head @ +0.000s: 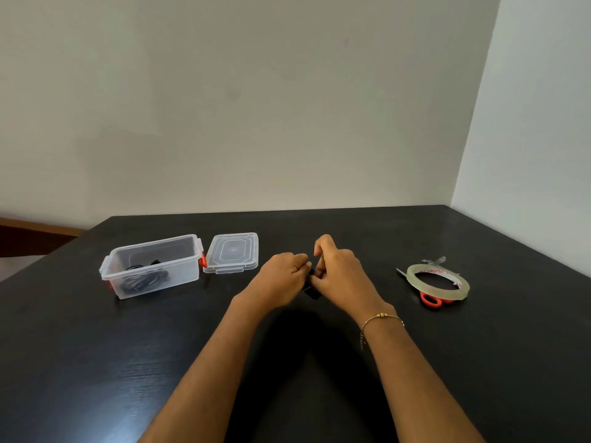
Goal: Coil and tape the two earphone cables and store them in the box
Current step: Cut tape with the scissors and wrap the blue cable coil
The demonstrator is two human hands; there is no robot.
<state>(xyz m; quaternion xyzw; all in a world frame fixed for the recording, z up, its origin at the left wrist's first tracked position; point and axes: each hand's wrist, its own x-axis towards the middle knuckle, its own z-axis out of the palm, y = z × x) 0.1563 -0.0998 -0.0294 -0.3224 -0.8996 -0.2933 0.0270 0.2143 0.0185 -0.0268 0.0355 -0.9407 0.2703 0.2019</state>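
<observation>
Second cable bundle pinched between both hands, mid-bench

The left hand [283,270] and right hand [337,266] meet knuckle to knuckle over the dark bench [96,362], fingers curled in on a small black earphone cable [311,287] — only a bit of it shows between and under them, so I cannot tell how neatly it is coiled or whether tape is already on it. Holding it tight from both sides looks meant to keep the loops from springing apart. To the left, the clear box [150,266] stands open with another black cable [147,279] already lying inside, its lid [232,252] set just beside it — ready, I'd judge, for this bundle to follow. On the right, near at hand, the tape roll [438,281] rests on top of orange-handled scissors [431,298].
</observation>
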